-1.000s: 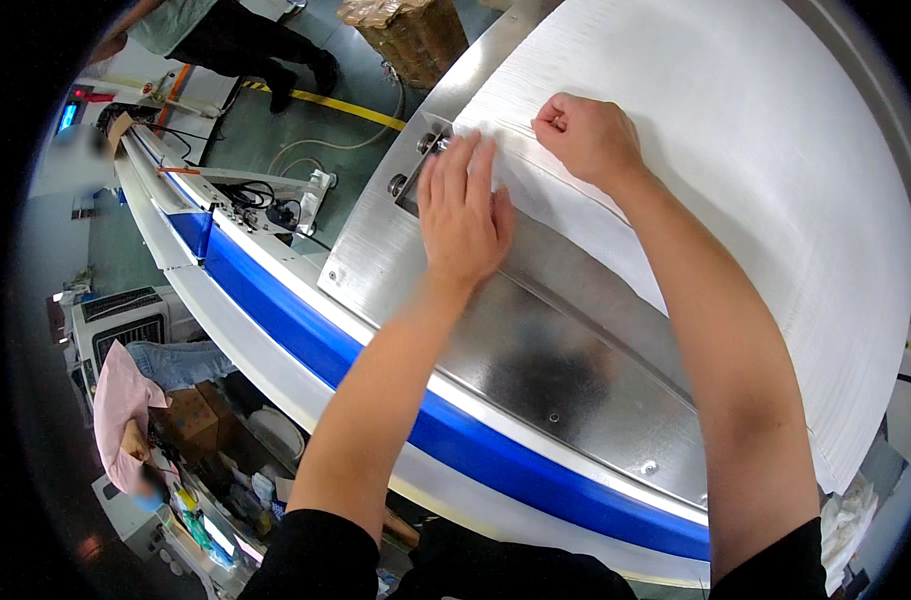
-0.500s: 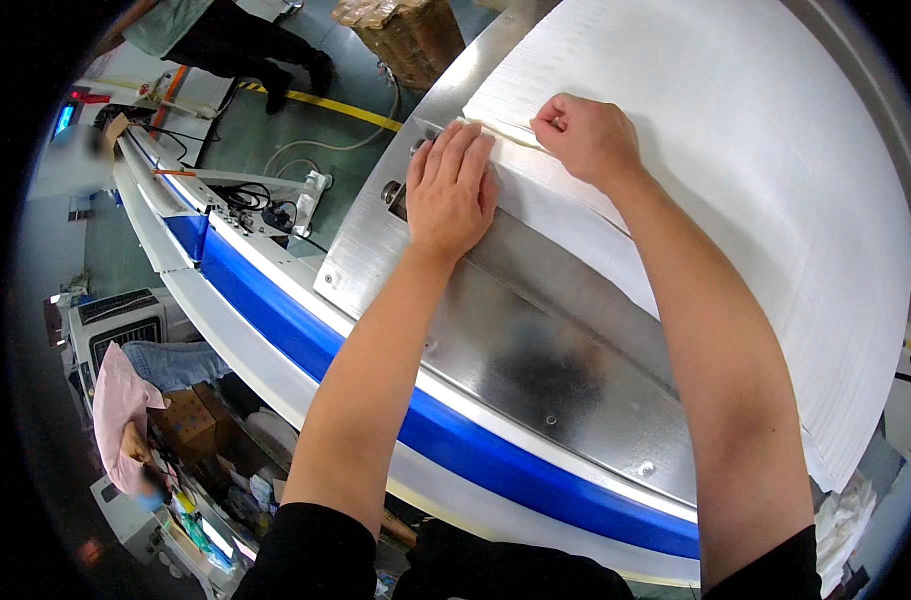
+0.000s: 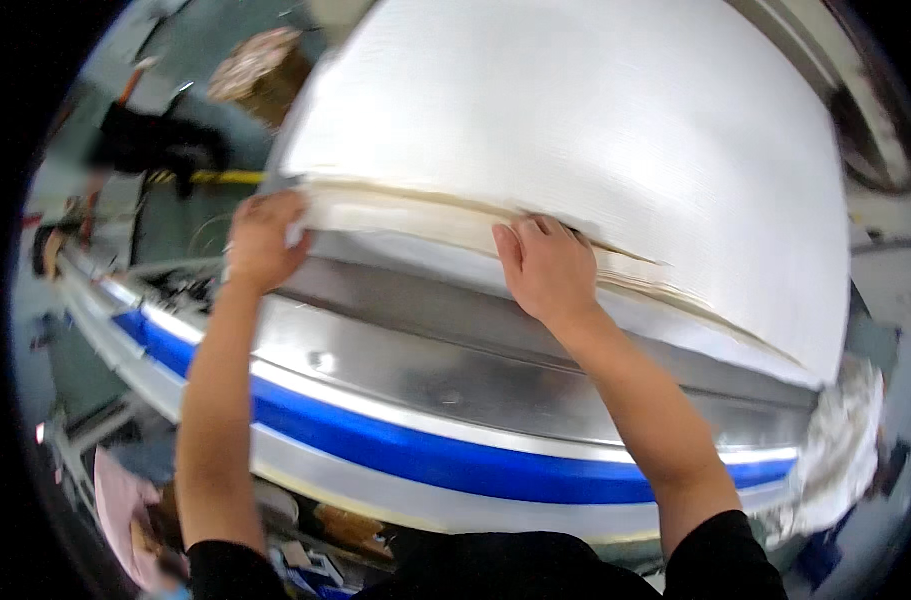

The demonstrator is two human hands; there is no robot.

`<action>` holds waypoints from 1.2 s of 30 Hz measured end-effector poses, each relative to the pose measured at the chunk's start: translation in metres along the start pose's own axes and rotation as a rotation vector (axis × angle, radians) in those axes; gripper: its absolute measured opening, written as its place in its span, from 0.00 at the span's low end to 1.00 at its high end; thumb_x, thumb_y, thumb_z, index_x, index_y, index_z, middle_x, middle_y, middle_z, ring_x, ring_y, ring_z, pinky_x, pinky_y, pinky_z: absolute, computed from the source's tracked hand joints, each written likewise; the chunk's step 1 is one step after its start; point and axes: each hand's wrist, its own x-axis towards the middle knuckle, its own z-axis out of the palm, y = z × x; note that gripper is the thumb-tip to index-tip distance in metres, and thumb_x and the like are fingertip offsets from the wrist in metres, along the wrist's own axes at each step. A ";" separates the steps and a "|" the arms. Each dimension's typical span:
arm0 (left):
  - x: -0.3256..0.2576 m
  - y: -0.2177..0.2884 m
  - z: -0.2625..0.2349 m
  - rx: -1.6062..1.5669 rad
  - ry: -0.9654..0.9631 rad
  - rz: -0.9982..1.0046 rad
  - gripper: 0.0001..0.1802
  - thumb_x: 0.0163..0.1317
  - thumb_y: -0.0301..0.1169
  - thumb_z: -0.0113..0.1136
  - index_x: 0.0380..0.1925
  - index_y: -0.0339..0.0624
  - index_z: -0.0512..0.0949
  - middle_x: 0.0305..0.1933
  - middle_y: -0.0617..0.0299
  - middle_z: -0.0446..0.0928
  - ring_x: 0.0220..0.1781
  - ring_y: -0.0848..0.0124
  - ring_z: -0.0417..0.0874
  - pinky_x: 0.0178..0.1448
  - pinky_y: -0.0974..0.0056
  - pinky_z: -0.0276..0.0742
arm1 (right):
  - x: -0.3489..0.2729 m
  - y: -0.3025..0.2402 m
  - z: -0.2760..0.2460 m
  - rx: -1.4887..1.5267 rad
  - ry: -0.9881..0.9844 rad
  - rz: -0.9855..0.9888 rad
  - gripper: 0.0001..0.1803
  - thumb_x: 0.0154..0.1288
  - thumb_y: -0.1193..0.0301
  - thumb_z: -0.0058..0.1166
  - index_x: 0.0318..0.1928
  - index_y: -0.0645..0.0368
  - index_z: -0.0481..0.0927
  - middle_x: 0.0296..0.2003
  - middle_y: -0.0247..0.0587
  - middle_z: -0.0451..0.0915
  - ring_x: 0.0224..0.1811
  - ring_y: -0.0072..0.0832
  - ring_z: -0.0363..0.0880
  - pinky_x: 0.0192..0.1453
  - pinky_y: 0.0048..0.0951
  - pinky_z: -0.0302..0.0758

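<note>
One white stack [image 3: 576,120], one blue strip [image 3: 456,457] nearer; right hand [image 3: 551,270] curled on stack's edge, left hand [image 3: 264,242] at left end, can't tell either grip

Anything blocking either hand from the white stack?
Nothing visible: the right hand is on the near edge of the white stack, and the left hand is at its left end, though blur hides exact contact.

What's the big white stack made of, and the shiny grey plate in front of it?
The white stack looks like matte cloth or maybe paper; its parted front edge shows thin layers, but blur leaves it open. The grey plate seems to be smooth metal, because it gleams.
</note>
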 end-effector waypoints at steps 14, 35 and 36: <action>0.094 0.034 0.024 0.584 -0.543 0.068 0.19 0.55 0.25 0.55 0.49 0.49 0.77 0.45 0.55 0.78 0.49 0.58 0.79 0.50 0.56 0.73 | -0.241 0.429 -0.243 -0.528 -0.051 0.664 0.36 0.72 0.47 0.27 0.25 0.57 0.83 0.25 0.48 0.81 0.38 0.43 0.80 0.66 0.46 0.57; 0.060 -0.062 0.055 0.202 -0.384 -0.290 0.17 0.67 0.31 0.38 0.43 0.38 0.78 0.44 0.46 0.78 0.46 0.50 0.78 0.47 0.52 0.73 | -0.344 0.642 -0.349 -0.779 -0.429 0.872 0.14 0.51 0.71 0.54 0.42 0.54 0.80 0.41 0.46 0.81 0.47 0.43 0.78 0.55 0.39 0.71; 0.060 -0.067 0.051 0.116 -0.335 -0.287 0.18 0.67 0.30 0.37 0.44 0.39 0.78 0.45 0.47 0.78 0.47 0.50 0.78 0.49 0.53 0.72 | -0.359 0.654 -0.350 -0.903 -0.479 0.784 0.15 0.54 0.71 0.52 0.44 0.51 0.79 0.40 0.43 0.80 0.46 0.41 0.78 0.53 0.40 0.72</action>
